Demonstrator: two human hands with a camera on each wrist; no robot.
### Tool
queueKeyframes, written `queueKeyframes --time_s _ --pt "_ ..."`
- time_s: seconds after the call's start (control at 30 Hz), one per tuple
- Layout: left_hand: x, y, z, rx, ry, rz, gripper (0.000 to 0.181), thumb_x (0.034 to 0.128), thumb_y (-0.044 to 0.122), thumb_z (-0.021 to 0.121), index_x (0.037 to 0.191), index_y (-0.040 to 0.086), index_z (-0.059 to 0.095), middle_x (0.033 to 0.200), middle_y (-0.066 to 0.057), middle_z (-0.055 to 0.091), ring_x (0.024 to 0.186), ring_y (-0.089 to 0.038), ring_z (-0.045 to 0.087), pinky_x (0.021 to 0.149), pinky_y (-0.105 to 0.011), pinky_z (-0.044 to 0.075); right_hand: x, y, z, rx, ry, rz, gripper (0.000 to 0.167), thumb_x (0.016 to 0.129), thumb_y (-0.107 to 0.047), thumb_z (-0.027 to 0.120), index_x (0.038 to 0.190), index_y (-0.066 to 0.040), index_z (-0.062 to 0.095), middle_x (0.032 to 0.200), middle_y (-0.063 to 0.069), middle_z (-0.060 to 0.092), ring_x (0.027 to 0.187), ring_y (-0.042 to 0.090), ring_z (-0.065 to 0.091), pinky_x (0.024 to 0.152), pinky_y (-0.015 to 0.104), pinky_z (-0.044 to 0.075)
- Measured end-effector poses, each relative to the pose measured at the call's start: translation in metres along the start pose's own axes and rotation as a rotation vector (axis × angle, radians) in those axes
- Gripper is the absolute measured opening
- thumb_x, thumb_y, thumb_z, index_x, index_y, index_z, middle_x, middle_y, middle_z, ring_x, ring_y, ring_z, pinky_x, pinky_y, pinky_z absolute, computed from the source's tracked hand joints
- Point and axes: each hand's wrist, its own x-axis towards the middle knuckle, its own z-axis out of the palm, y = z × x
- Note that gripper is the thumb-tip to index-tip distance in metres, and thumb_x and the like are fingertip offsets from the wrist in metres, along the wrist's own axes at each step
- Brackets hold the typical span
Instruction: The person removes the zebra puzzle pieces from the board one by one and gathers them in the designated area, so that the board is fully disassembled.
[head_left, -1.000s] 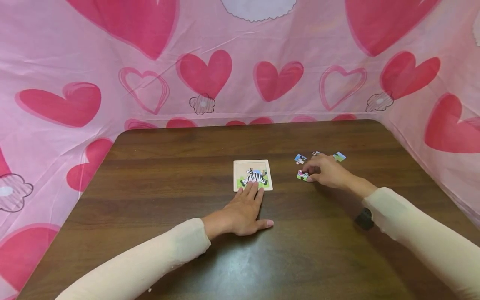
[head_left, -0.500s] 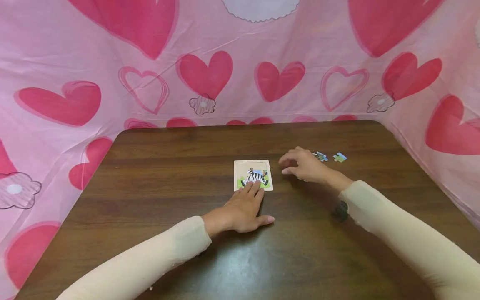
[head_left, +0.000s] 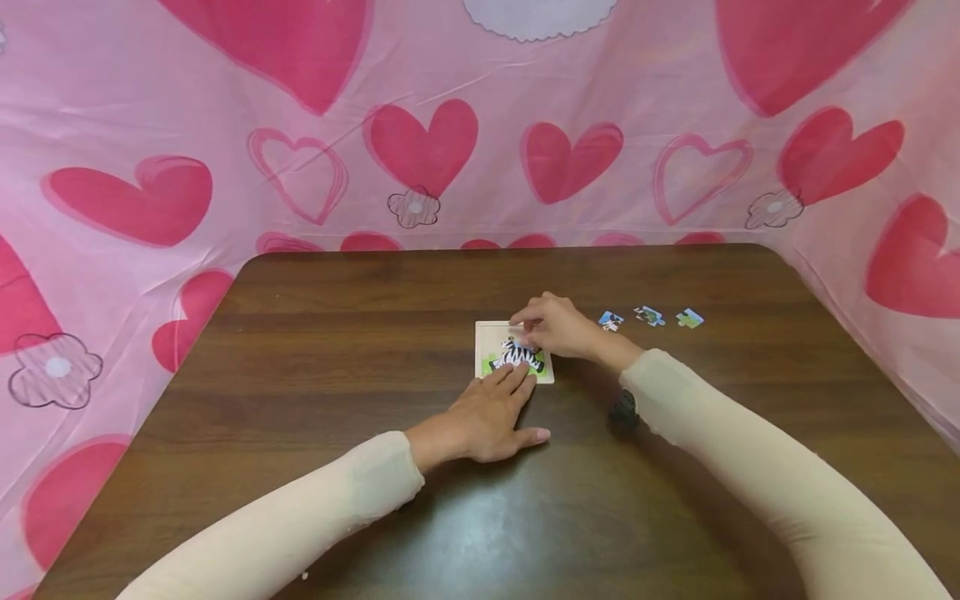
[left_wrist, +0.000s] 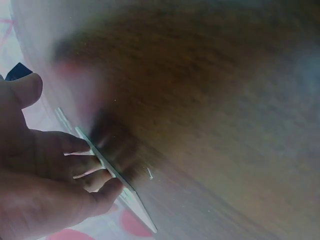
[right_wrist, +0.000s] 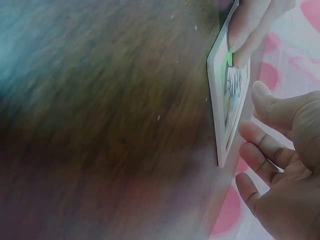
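Touches zebra puzzle board point(head_left: 490, 337) with outspread left hand point(head_left: 487, 423); curves right hand point(head_left: 566, 327) over its far edge; can't tell if pinching anything.

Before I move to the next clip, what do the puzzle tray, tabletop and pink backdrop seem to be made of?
Puzzle tray: probably wood, matte, judging by its pale, plain border.
Tabletop: wood or wood-look laminate, semi-gloss; it shows dark grain bands and a soft glare, but I can't tell which.
Pink backdrop: likely thin printed fabric, perhaps plastic sheeting, given its creases.
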Motion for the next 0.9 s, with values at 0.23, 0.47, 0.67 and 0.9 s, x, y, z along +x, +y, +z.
queueKeyframes --time_s 0.23,0.47,0.67,0.9 --pt "-0.0005 -0.0003 0.0013 0.008 0.001 0.007 0.080 0.0953 0.061 0.040 0.154 0.012 0.020 0.162 -0.005 0.009 0.148 -0.023 0.007 0.114 -0.050 0.021 0.0041 -0.0041 0.0069 -0.029 -0.013 -0.018 0.022 0.079 -0.013 0.079 0.101 -0.009 0.076 0.082 0.000 0.063 0.078 0.018 0.046 0.073 0.037 0.035" --pt "-0.0007 -0.0003 0.0023 0.007 0.006 0.008 0.082 0.0945 0.062 0.041 0.155 0.011 0.020 0.162 -0.005 0.008 0.148 -0.024 0.007 0.114 -0.050 0.021 0.0046 -0.0062 0.0083 -0.057 -0.010 -0.013 0.019 0.078 -0.011 0.080 0.096 -0.009 0.076 0.083 0.001 0.062 0.080 0.019 0.047 0.074 0.040 0.034" --pt "-0.0001 -0.0002 0.0025 0.002 0.006 0.005 0.082 0.0941 0.063 0.041 0.155 0.012 0.020 0.162 -0.005 0.009 0.148 -0.024 0.007 0.114 -0.051 0.021 0.0055 -0.0065 0.0084 -0.029 -0.004 0.006 0.018 0.077 -0.011 0.081 0.092 -0.012 0.071 0.082 0.001 0.062 0.082 0.019 0.049 0.080 0.042 0.035" --pt "-0.0007 0.0005 0.0014 -0.009 0.001 -0.001 0.081 0.0945 0.062 0.041 0.155 0.012 0.020 0.162 -0.005 0.009 0.148 -0.024 0.007 0.114 -0.050 0.020 0.0079 -0.0060 0.0097 0.027 -0.005 0.041 0.021 0.074 -0.007 0.083 0.089 -0.012 0.069 0.079 -0.002 0.064 0.083 0.018 0.053 0.079 0.036 0.040"
